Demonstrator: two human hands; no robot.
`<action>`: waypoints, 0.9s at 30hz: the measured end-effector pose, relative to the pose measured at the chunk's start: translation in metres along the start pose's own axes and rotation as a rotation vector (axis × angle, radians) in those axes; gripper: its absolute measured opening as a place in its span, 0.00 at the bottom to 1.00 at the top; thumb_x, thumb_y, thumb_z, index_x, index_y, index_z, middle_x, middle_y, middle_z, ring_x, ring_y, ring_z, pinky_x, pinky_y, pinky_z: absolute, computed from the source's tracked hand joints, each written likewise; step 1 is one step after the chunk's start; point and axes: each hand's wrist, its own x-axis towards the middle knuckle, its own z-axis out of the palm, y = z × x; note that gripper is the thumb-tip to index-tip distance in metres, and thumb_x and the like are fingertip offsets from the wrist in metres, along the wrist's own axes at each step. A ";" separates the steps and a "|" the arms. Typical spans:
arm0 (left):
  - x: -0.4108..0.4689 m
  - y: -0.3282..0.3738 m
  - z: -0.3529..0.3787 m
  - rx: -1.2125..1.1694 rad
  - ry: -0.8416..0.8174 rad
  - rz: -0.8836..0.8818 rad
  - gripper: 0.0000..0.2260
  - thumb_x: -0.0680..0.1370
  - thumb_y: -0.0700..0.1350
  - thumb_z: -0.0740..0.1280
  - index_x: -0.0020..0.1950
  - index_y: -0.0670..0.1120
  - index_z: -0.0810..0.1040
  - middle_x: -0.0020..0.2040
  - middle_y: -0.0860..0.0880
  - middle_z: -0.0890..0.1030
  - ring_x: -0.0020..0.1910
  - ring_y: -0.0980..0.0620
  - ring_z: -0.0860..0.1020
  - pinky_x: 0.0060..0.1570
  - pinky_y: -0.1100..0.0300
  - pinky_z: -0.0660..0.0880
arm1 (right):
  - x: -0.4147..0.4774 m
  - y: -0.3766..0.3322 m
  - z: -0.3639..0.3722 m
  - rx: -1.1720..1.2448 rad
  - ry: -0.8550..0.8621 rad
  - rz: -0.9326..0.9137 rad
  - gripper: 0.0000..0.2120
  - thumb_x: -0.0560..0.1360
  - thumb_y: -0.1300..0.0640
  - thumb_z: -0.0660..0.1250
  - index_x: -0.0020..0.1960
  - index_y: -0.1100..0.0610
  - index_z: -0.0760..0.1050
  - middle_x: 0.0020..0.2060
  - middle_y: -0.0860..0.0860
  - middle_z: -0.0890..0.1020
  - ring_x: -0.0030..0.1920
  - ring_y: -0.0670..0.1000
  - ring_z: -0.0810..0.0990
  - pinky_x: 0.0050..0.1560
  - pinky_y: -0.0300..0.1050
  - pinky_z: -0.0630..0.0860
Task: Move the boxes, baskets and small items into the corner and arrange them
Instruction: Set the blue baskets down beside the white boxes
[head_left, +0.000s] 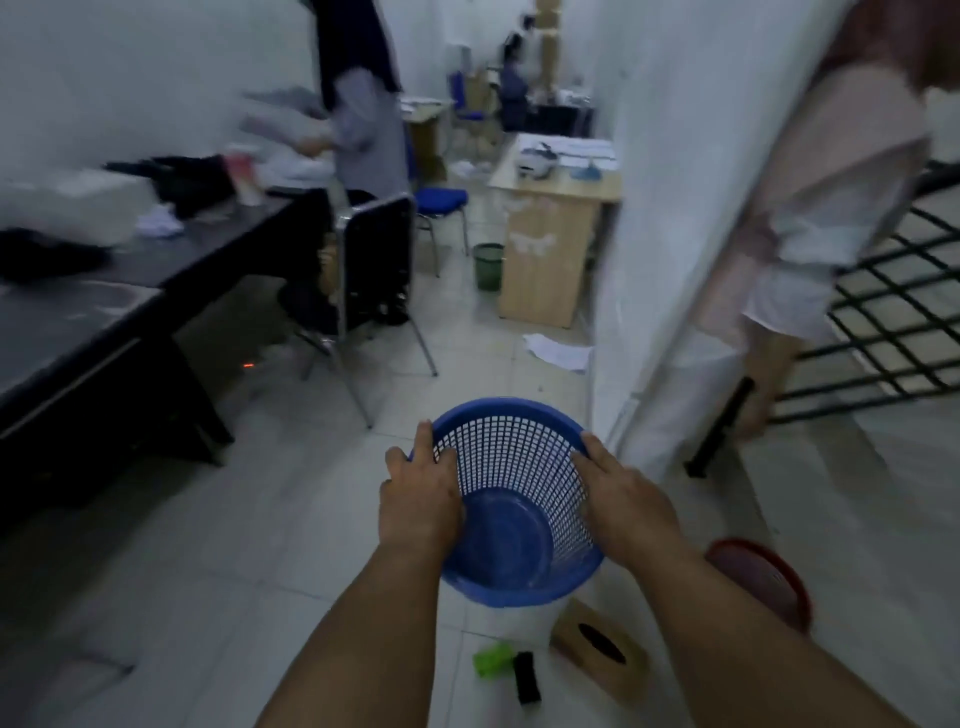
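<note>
A blue mesh basket (511, 467) hangs above the tiled floor in the lower middle of the head view, its open mouth tipped toward me. My left hand (420, 499) grips its left rim, thumb inside. On the opposite rim my right hand (621, 501) holds it with the fingers over the edge. Below the basket on the floor lie a wooden tissue box (602, 652), a small green item (492, 659) and a black item (525, 677). A red basket (763, 577) sits on the floor at the right, partly behind my right forearm.
A long black table (104, 317) with clutter runs along the left, a black chair (374, 270) beyond it. One person stands at the table; another walks past at the right by a white partition (675, 208). A wooden desk (550, 249) and green bin (488, 265) stand ahead.
</note>
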 end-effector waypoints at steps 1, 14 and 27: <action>-0.009 -0.022 -0.011 -0.009 0.010 -0.051 0.22 0.75 0.44 0.64 0.69 0.51 0.67 0.79 0.49 0.48 0.63 0.41 0.63 0.51 0.49 0.77 | 0.004 -0.024 -0.006 0.013 0.002 -0.050 0.33 0.77 0.61 0.59 0.79 0.46 0.52 0.78 0.40 0.42 0.61 0.57 0.74 0.57 0.52 0.76; -0.279 -0.401 -0.142 0.096 0.070 -0.810 0.19 0.78 0.46 0.64 0.68 0.48 0.68 0.80 0.48 0.44 0.70 0.36 0.57 0.53 0.48 0.75 | -0.073 -0.503 0.012 -0.013 -0.075 -0.853 0.28 0.77 0.55 0.58 0.76 0.44 0.60 0.78 0.39 0.50 0.70 0.53 0.69 0.66 0.48 0.70; -0.593 -0.573 -0.179 0.075 0.147 -1.579 0.19 0.77 0.48 0.67 0.67 0.48 0.71 0.78 0.46 0.48 0.70 0.37 0.59 0.59 0.46 0.74 | -0.299 -0.863 0.100 -0.181 -0.287 -1.628 0.29 0.76 0.56 0.56 0.77 0.45 0.59 0.79 0.40 0.48 0.72 0.56 0.67 0.67 0.53 0.69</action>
